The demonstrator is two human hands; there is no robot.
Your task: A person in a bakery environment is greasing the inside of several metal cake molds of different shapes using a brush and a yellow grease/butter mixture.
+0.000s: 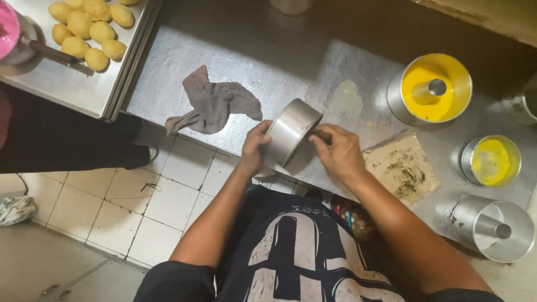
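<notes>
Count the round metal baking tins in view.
5, perhaps more out of frame: tilted tin in both hands, yellow-coated tube tin, small yellow tin, bare tube tin, one cut off at right edge.

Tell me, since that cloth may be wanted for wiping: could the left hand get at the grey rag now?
Probably not at once: the left hand grips the round metal tin. The grey rag lies close by, unobstructed.

A dull, scuffed stainless-steel worktop (291, 50) carries a crumpled grey-brown cloth (215, 103) near its front edge. To the right stand a tube-centred round metal mould filled with yellow batter (430, 89), a small round tin of yellow grease (492, 161), an empty tube mould (495, 228) and a stained brown paper sheet (403, 166). At left lies a shallow metal tray of pale yellow dough balls (89, 28)
</notes>
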